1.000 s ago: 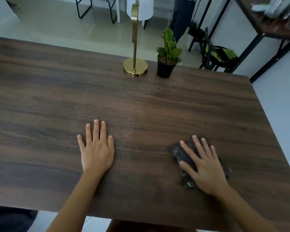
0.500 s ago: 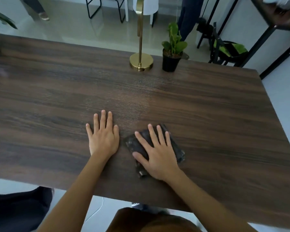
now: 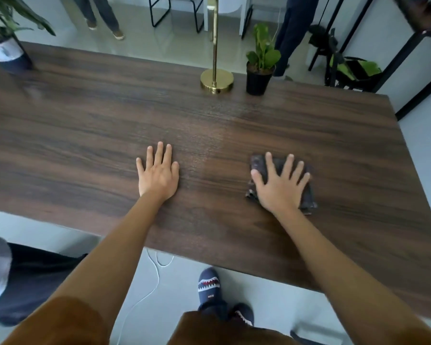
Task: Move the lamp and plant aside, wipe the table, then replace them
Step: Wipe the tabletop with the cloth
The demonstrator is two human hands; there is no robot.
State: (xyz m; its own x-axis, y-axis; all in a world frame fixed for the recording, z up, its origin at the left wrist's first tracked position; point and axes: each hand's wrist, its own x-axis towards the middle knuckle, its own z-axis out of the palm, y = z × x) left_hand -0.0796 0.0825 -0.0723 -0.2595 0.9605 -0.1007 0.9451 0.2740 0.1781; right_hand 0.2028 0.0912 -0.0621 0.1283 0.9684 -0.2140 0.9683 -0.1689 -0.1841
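The dark wooden table (image 3: 85, 135) fills most of the view. At its far edge stands a gold lamp (image 3: 216, 80) with a round base, its top out of view. Just right of it is a small green plant (image 3: 259, 70) in a black pot. My left hand (image 3: 158, 173) lies flat on the wood, fingers apart, holding nothing. My right hand (image 3: 280, 183) presses flat on a dark folded cloth (image 3: 258, 165) at the table's right-middle part.
A bigger potted plant (image 3: 4, 49) stands at the far left corner. Beyond the table are people's legs (image 3: 292, 28), chairs (image 3: 174, 11) and a folding chair with a green cushion (image 3: 353, 70). A black metal frame (image 3: 408, 53) rises at right. My slippered foot (image 3: 208, 286) is below the near edge.
My right hand slid the cloth left toward my left hand, then back to the right. My left hand stayed flat in place. The view pulled back.
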